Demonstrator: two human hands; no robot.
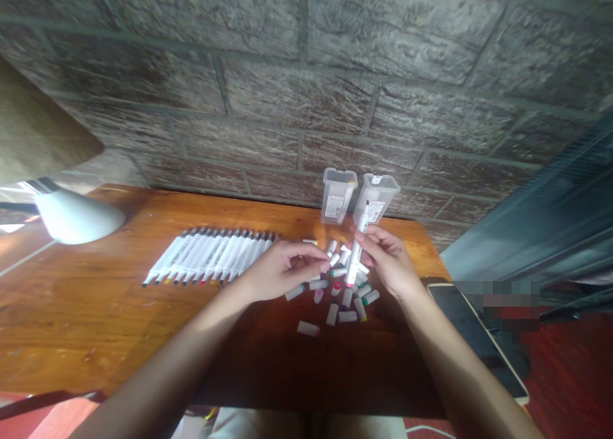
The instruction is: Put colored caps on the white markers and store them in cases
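My right hand (390,260) holds a white marker (358,244) almost upright, its uncapped dark tip pointing up. My left hand (282,269) reaches over a scatter of several loose white caps (347,298) with coloured ends on the wooden table (96,311); its fingertips pinch at a cap near the pile, though I cannot make out whether one is gripped. A neat row of several white markers (211,255) lies to the left of my left hand.
Two clear plastic marker boxes (338,195) (376,197) stand at the table's back edge against a stone wall. A white lamp base (76,215) sits at the far left. A phone (479,340) lies at the table's right edge.
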